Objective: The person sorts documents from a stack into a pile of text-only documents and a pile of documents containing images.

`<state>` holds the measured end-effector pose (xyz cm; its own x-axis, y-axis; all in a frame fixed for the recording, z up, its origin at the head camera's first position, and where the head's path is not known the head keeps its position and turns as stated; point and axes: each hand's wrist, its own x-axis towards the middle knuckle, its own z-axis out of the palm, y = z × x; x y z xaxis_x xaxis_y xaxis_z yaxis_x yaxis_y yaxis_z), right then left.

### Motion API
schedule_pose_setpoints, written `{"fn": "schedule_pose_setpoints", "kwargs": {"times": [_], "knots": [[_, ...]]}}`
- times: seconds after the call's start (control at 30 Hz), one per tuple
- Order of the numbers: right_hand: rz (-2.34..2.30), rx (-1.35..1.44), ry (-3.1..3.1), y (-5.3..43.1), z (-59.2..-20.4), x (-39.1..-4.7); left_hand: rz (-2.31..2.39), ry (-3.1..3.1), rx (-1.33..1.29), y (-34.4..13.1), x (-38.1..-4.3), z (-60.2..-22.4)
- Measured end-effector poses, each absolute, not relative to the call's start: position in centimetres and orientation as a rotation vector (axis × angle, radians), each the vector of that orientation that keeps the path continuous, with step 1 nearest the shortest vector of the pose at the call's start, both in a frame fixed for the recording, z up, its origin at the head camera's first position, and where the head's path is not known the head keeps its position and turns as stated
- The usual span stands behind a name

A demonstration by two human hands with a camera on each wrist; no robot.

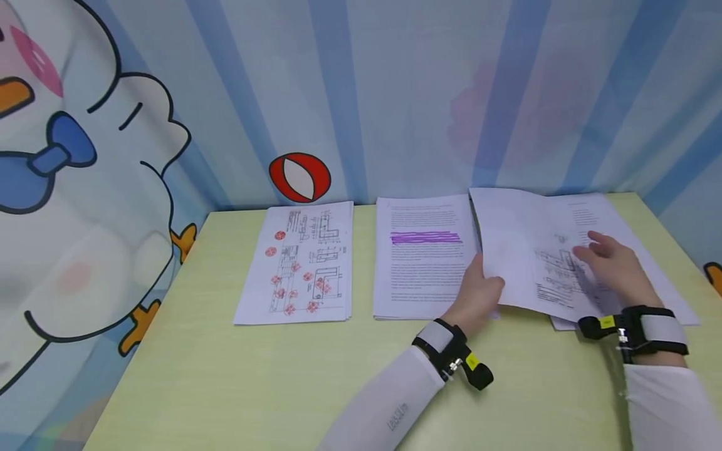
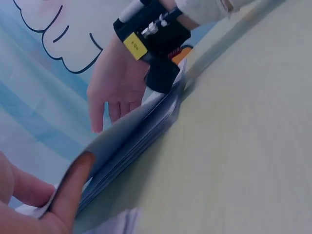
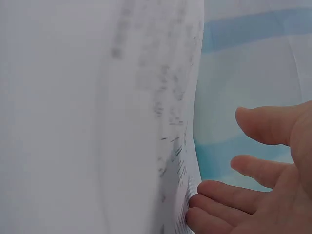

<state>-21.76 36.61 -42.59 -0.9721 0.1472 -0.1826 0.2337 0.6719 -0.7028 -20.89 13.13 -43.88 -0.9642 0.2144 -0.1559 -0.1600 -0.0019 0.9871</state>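
My left hand (image 1: 478,295) pinches the lower left edge of a lifted paper sheet (image 1: 504,250) between thumb and fingers. That sheet curves up off the right-hand paper stack (image 1: 648,275), its left side raised and a line drawing printed toward its right. In the left wrist view a gap shows between the raised sheet (image 2: 117,129) and the pages below. Above the drawing hovers my right hand (image 1: 617,266), its fingers loosely extended and holding nothing. The right wrist view has the fingertips (image 3: 195,214) close to the paper's edge.
Left of the lifted sheet lies a text stack (image 1: 423,275) with purple marker lines, partly behind my left hand. Farther left is a stack of technical drawings (image 1: 304,269) with red stamps. A patterned curtain (image 1: 395,94) rises behind the pale yellow table (image 1: 254,388).
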Motion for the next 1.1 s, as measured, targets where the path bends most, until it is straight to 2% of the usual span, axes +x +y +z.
{"fn": "schedule_pose_setpoints", "kwargs": {"times": [0.23, 0.53, 0.83, 0.97, 1.1], "knots": [[-1.13, 0.129, 2.843, 32.7, -43.4, -22.9, 1.919, 2.176, -0.055, 10.7, -22.0, -43.5], [-1.201, 0.133, 2.841, 30.2, -43.5, -23.1, 1.963, 2.157, 0.037, 7.6, -22.7, -44.8], [-1.786, 0.219, 2.466, 25.9, -42.4, -23.3, 2.172, 1.995, 0.118, 1.5, -24.1, -44.9], [-2.093, 0.17, 2.157, 23.5, -41.5, -23.2, 2.178, 2.0, 0.146, -1.2, -24.3, -44.7], [-2.192, 0.082, 2.035, 21.2, -40.4, -22.8, 2.155, 2.019, 0.158, -3.9, -24.3, -44.4]]}}
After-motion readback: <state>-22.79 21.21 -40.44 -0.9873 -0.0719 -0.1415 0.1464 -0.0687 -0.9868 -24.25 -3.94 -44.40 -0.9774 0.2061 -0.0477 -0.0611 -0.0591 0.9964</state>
